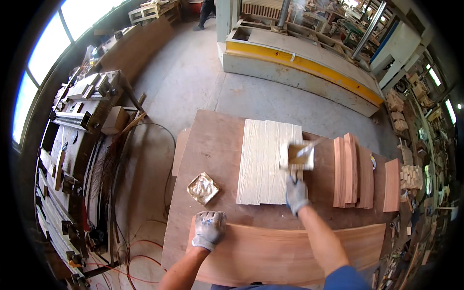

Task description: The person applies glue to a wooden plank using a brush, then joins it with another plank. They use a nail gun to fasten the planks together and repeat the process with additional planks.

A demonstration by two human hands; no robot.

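Bars (pixel 71 121) clutter the bench (pixel 112 79) on the left as I watch over the feed, and past a strip of bare floor comes the table (pixel 220 137). Near its left edge I see a square tray (pixel 192 189) smeared with pale paste, and just nearer than that, the left hand (pixel 210 228), gloved, fingers curled into a loose fist, resting on the far left corner of the broad board (pixel 285 253). Whether it pinches that edge I can't tell. The board's long axis runs left to right along the near side. Beyond it lie the white-coated slats (pixel 261 162), side by side, their long axis running near to far. Over their right edge is an open tub (pixel 297 166), blurred, with a pale streak (pixel 306 151) slanting out to its right that I can't identify. The right hand (pixel 297 193), also gloved, sits directly on the near side of the tub, fingers closed on what looks like its handle; the left hand is well apart from it. From the right hand, most of the slats lie to the left and far; whether the tub touches them, I can't make out. Farther right stand brown strips (pixel 348 171), grouped near to far in length, then one lone strip (pixel 392 186) near the table's right end.
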